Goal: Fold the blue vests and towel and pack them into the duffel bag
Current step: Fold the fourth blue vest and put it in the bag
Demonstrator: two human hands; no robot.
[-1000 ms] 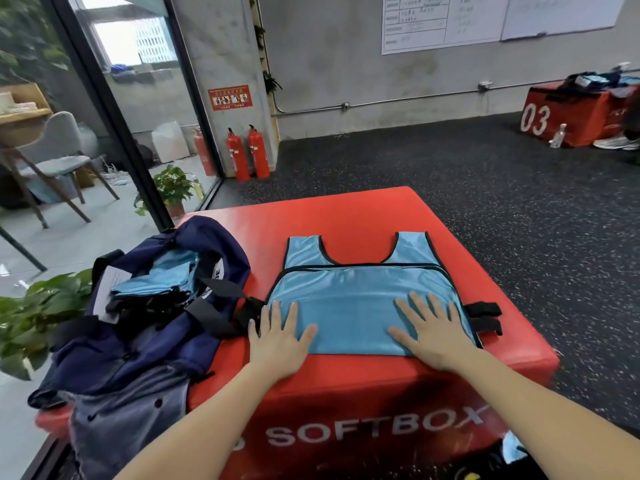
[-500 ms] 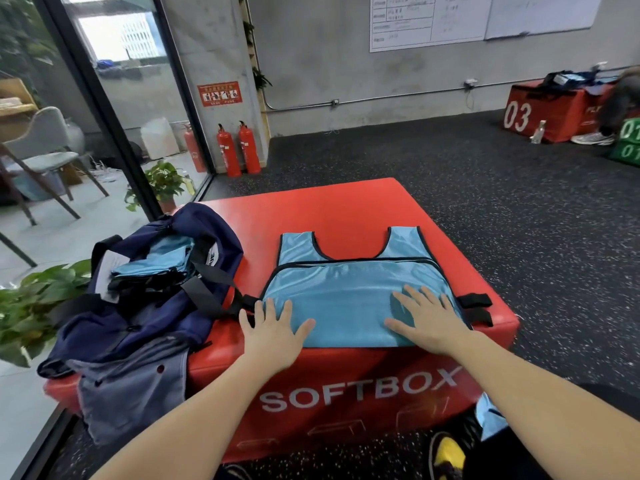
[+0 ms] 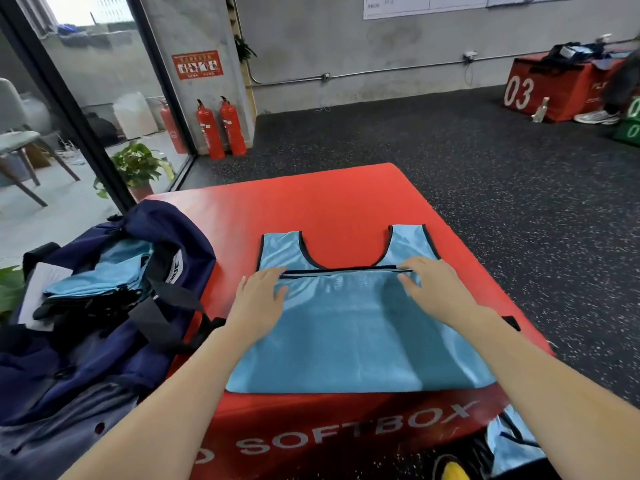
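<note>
Hands have moved up the vest since a second ago: both then lay flat near its folded near edge, and both now sit at the dark-trimmed hem that crosses the vest below the shoulder straps. Left hand [image 3: 261, 299] rests on the left end of that hem, fingers extended and thumb spread, gripping nothing visibly. Right hand [image 3: 434, 289] covers the right end, fingers bent down toward the cloth; whether they pinch the hem cannot be told. Blue vest [image 3: 353, 334] lies flat on the red box [image 3: 322, 206], bottom half already doubled up over the chest, straps pointing away from the person. This placement suggests smoothing is finished and a second fold is being prepared. Duffel bag [image 3: 114, 306] lies open just left of the vest, on the box's left edge, with a stack of folded vests [image 3: 100, 275] inside. More blue fabric [image 3: 512, 441] hangs below the box at lower right.
</note>
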